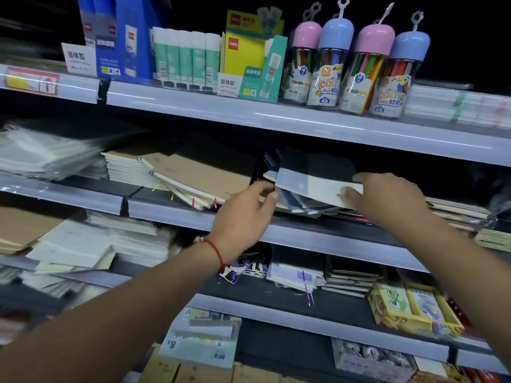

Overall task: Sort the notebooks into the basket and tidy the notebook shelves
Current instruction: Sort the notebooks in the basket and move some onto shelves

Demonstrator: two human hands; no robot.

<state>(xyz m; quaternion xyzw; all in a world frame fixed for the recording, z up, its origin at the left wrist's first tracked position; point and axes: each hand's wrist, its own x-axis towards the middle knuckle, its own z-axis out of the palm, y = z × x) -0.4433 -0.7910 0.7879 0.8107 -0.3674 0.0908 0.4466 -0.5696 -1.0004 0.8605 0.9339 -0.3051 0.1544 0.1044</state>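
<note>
Both my hands reach the middle shelf (193, 214): my right hand (387, 197) grips a dark notebook (312, 172) atop a slumped pile, my left hand (243, 214) hovers relaxed, holding nothing. Brown notebooks (193, 172) lean alongside; glue sticks (185, 59) and crayon jars (356, 67) stand above.

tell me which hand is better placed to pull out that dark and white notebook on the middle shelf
Right. The right hand already has its fingers on the dark and white notebook at its near right edge. The left hand is at its left corner, seemingly not gripping.
</note>
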